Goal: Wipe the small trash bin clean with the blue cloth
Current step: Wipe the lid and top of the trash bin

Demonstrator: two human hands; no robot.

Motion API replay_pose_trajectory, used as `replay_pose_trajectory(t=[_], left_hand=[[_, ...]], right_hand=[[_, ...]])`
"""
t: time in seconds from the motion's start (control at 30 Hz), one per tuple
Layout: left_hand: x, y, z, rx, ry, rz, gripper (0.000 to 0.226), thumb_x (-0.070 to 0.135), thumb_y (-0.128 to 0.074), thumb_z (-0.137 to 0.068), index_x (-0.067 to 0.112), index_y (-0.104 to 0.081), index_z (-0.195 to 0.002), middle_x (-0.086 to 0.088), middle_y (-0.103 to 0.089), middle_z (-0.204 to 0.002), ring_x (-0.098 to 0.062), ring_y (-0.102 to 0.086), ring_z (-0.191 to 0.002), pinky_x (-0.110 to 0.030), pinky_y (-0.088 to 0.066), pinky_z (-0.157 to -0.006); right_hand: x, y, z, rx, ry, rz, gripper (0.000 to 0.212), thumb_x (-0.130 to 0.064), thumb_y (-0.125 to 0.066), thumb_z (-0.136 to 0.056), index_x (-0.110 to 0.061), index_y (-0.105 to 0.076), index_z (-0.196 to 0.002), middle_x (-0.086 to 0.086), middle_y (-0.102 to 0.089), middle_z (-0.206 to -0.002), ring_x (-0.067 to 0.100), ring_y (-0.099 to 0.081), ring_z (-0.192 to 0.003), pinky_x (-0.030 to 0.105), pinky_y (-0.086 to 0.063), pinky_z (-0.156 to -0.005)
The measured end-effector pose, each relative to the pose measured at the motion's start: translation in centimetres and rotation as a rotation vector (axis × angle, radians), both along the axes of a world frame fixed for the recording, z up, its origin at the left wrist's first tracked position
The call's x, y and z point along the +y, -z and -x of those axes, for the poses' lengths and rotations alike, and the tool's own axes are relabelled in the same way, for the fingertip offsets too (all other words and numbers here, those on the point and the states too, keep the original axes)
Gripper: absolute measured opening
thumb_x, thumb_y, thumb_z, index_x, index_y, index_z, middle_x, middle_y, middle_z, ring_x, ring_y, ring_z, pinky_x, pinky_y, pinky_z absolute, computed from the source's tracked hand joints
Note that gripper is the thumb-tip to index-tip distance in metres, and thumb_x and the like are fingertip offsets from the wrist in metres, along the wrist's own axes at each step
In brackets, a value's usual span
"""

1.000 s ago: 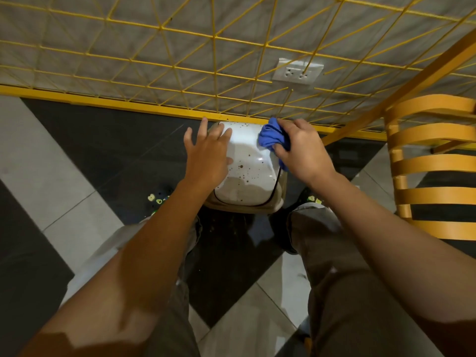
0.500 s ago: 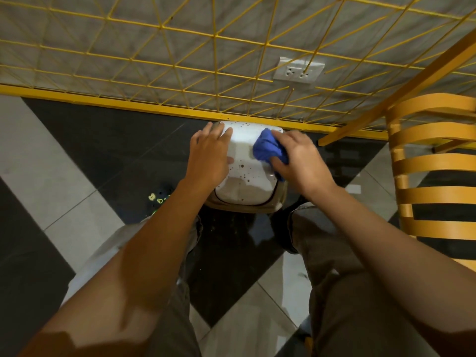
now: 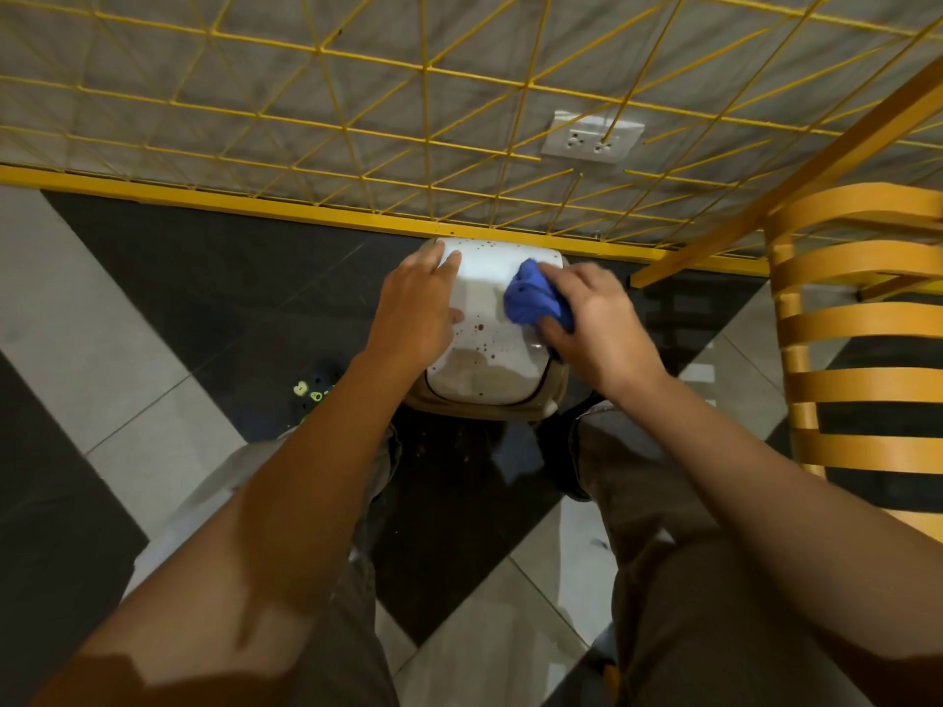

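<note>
Left hand flat, open, steadying trash bin; right hand clutching blue cloth should press through remaining brown specks.

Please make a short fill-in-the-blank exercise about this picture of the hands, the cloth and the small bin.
1. The right hand presses a bunched ____ cloth on the bin lid.
2. The left hand lies ____ on the lid's left side.
3. The lid shows small ____ spots.
4. Right of the bin stands a ____ chair.

Missing words: blue; flat; brown; yellow
</note>
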State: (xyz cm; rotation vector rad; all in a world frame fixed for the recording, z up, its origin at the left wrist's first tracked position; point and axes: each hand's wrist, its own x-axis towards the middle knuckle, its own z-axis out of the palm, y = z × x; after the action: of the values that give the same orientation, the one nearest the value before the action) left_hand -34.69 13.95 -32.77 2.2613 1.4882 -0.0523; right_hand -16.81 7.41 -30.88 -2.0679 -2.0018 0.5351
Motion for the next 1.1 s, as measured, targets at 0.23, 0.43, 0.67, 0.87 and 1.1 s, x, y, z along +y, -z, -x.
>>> replay_pose_trajectory(t=[0.23,0.43,0.67,0.87,1.1], left_hand=[[0.0,0.1,0.0,-0.020,-0.020,0.017,0.067,0.019,-0.061,-0.087,0.010,-0.026,-0.143,-0.010,-0.022,-0.153,-0.027,-0.021,-0.139,-0.037,-0.023,-0.111],[-0.2,0.0,0.0,-0.021,-0.024,0.020,0.067,0.019,-0.061,-0.088,0.010,-0.025,-0.144,-0.010,-0.020,-0.154,-0.027,-0.019,-0.140,-0.037,-0.022,-0.112],[-0.3,-0.6,0.0,-0.020,-0.024,0.028,0.067,0.019,-0.060,-0.088,0.009,-0.025,-0.144,-0.010,-0.019,-0.154,-0.027,-0.019,-0.140,-0.037,-0.021,-0.111],[-0.3,-0.8,-0.1,-0.030,-0.042,0.042,0.066,0.019,-0.060,-0.088,0.010,-0.025,-0.144,-0.009,-0.019,-0.154,-0.026,-0.019,-0.140,-0.037,-0.021,-0.111],[-0.1,-0.6,-0.1,-0.035,-0.042,0.060,0.066,0.018,-0.060,-0.088,0.010,-0.025,-0.144,-0.010,-0.018,-0.154,-0.027,-0.018,-0.140,-0.038,-0.020,-0.111]], right_hand=[[-1.8,0.3,0.8,0.032,-0.075,0.050,0.055,-0.017,-0.063,-0.083,-0.009,-0.045,-0.135,0.015,-0.055,-0.120,0.031,-0.050,-0.111,0.046,-0.042,-0.097],[-2.2,0.7,0.2,0.033,-0.146,0.063,0.053,-0.018,-0.064,-0.082,-0.012,-0.049,-0.132,0.012,-0.058,-0.116,0.030,-0.053,-0.108,0.043,-0.043,-0.092],[0.4,-1.0,-1.9,0.087,0.113,0.066,0.056,-0.019,-0.060,-0.087,-0.013,-0.041,-0.139,0.011,-0.050,-0.124,0.025,-0.046,-0.116,0.036,-0.038,-0.103],[-2.0,-0.9,-2.4,0.059,-0.058,0.169,0.054,-0.016,-0.063,-0.085,-0.013,-0.046,-0.136,0.011,-0.052,-0.121,0.024,-0.048,-0.114,0.033,-0.036,-0.101],[2.1,-2.2,-2.8,0.088,0.104,0.129,0.052,-0.016,-0.060,-0.088,-0.013,-0.044,-0.137,0.013,-0.053,-0.126,0.025,-0.047,-0.118,0.030,-0.037,-0.099]])
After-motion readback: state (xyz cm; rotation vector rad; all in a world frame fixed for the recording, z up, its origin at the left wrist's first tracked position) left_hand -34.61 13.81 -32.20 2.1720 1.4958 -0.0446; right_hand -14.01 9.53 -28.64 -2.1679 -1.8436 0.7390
